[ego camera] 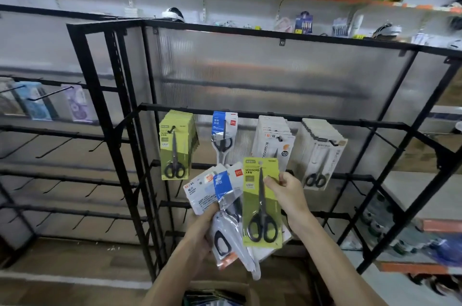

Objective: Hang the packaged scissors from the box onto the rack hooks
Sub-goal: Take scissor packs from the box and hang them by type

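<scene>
The right hand (pixel 285 193) holds a green scissors pack (pixel 262 205) upright in front of the rack (pixel 247 115). Its thumb and fingers (pixel 271 182) pinch the pack's right edge near the top, and the other fingers are curled behind the card. The pack shows black-handled scissors with the blades pointing up. Its hanging hole is at the top and is not on any hook.

The left hand (pixel 201 228) sits lower and to the left, its fingers closed around the bottom of a fanned bundle of packs (pixel 221 190), some white and some blue-topped. The bundle touches and partly tucks behind the left side of the green pack.

Four groups already hang from hooks on the rack's middle bar. At the left is a stack of matching green packs (pixel 175 148), then a single blue-topped pack (pixel 224 128), then a stack of white packs (pixel 271 140), and at the right another white stack (pixel 320 155). The held green pack is below and to the right of the green stack, in front of the gap between the blue pack and the first white stack.

An open cardboard box (pixel 241 289) lies at the bottom edge between the forearms, with more packs inside it that are too blurred to tell apart.
</scene>
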`<state>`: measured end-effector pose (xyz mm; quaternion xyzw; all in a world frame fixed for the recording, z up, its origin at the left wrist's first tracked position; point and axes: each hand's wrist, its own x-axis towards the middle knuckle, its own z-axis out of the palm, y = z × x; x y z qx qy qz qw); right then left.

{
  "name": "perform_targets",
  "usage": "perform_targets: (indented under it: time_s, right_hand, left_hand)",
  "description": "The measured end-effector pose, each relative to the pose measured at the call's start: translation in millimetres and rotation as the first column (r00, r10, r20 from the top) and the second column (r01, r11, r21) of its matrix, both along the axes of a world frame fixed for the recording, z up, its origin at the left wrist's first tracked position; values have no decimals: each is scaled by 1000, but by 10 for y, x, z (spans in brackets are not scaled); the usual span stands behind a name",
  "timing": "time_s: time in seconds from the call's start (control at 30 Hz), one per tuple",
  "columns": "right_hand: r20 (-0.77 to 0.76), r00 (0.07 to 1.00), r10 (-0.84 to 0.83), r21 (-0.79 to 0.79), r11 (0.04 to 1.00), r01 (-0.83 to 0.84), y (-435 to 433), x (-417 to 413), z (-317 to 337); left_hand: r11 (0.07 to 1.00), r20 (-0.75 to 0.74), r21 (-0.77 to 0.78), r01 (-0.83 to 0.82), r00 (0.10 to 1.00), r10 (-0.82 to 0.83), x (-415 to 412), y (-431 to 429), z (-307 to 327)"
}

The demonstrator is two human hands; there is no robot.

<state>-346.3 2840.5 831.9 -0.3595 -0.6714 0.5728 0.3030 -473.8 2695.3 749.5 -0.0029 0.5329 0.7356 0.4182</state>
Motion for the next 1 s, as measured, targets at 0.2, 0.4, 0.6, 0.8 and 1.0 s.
perform_targets:
  time_s: [0.2, 0.4, 0.6, 0.8, 1.0]
  right_hand:
    - [74, 992, 105, 13, 994, -106, -161, -231, -63]
    - [29, 979, 201, -63, 978, -199, -442, -606, -76]
    - [-21, 967, 254, -81, 964, -255, -642, -1219, 151]
    - [14, 983, 185, 2, 983, -185, -759, -1968, 243]
    - [49, 994, 95, -40, 995, -93, -819, -2449, 75]
  left_hand:
    - [987, 66, -57, -152, 986, 156, 62, -263, -40]
    - [946, 73, -98, -308, 946, 315, -35, -744, -143]
    - [923, 17, -150, -354, 933, 360, -374, -1191, -195]
    - [959, -16, -127, -255, 967, 255, -883, -1487, -167]
    - [970, -35, -198, -142, 990, 138, -1324, -1661, -266]
